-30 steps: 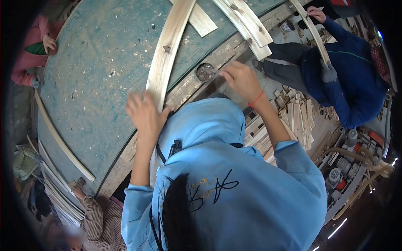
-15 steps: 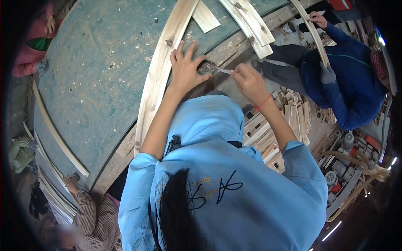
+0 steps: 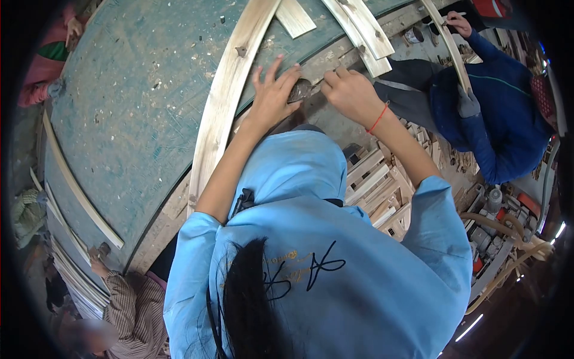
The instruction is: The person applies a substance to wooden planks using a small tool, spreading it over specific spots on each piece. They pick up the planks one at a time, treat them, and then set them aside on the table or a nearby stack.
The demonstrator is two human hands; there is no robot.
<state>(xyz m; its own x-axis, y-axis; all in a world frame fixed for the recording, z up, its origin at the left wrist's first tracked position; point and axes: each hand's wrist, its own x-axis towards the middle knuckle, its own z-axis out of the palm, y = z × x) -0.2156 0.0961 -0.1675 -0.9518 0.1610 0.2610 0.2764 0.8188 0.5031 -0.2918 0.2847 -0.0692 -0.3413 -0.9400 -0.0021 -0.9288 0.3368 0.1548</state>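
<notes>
My left hand (image 3: pixel 274 99) is at the table's near edge, beside a long curved wooden board (image 3: pixel 222 96) with a dark knot mark. Its thumb and fingers curve around a small dark round container (image 3: pixel 301 90), while other fingers spread out over the table. My right hand (image 3: pixel 353 96) is closed in a pinch just right of the container. It grips a small thin-bladed putty knife (image 3: pixel 316 88), whose tip points at the container and whose handle is hidden by the fingers.
Shorter boards (image 3: pixel 365 36) lie at the table's far right edge. Loose wood pieces (image 3: pixel 382 188) are stacked below. A person in dark blue (image 3: pixel 478 113) holds a curved strip at right; other people work at left. Machinery (image 3: pixel 493 221) stands lower right.
My left hand has come off the board and shifted slightly right with the container. My right hand has moved up and turned, bringing the putty knife close against the container.
</notes>
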